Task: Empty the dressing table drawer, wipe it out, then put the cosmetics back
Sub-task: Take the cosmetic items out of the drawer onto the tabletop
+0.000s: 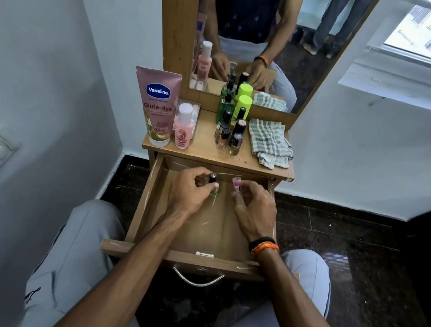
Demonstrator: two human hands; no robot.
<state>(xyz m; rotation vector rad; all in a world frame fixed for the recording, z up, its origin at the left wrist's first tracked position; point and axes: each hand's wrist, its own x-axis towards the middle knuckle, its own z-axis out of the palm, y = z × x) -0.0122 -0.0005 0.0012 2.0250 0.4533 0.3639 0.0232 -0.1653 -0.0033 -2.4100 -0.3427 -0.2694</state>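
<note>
Both forearms reach forward from the lap into the open drawer (151,199) of the dressing table. The left hand (188,191) is deep in the drawer, near its back wall, with the wrist low and the knuckles turned up. Its fingers (213,186) are curled and pinch a small nail polish bottle with a black cap (213,178); the bottle stands about upright, and I cannot tell if its bottom touches the drawer floor. The right hand (254,211) is just beside it, a little to the right, and carries black and orange bands on the wrist. Its fingers are bent together around a small pink-capped item (237,182), which sticks out above the fingertips; most of this item is hidden by the hand. The two hands are near but apart.

On the bench (210,154) above the drawer stand a pink Vaseline tube (157,108), a small pink bottle (183,127), a group of nail polish bottles (230,132), a green bottle (224,108) and a bottle with a lime-green cap (243,106). A checked cloth (269,142) lies crumpled at the right of the bench. The mirror (277,36) behind reflects the same hands.
</note>
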